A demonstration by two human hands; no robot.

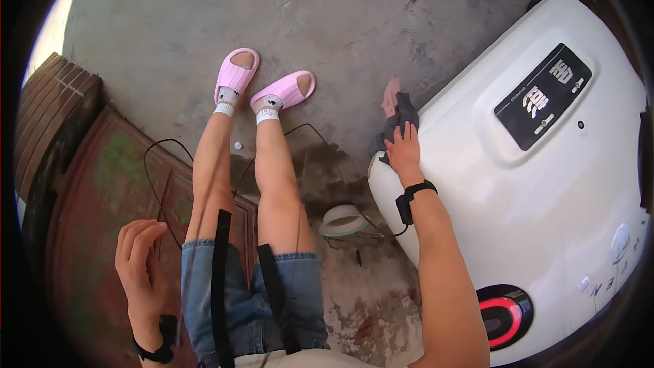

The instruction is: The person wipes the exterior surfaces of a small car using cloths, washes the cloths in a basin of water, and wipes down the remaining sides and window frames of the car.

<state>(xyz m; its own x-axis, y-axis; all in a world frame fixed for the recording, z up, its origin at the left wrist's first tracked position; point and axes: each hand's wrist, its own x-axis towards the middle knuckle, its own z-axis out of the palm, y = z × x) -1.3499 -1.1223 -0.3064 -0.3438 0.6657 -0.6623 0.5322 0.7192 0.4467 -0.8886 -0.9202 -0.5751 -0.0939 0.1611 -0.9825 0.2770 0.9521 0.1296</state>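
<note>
My right hand (403,148) presses a dark grey cloth (398,123) against the left edge of a white car (463,170). A pinkish end of cloth (390,97) sticks out above it, over the floor. My left hand (141,252) is raised at the lower left, beside my leg, with its fingers curled; whether anything thin lies between them is too small to tell. Black bands with a cable are on both wrists.
A pale basin (343,222) stands on the wet floor below the car's corner. Dark red panels (129,184) lie to the left, beside stacked brown slats (54,116). My feet in pink slippers (236,75) rest on the concrete. Black cables loop round my legs.
</note>
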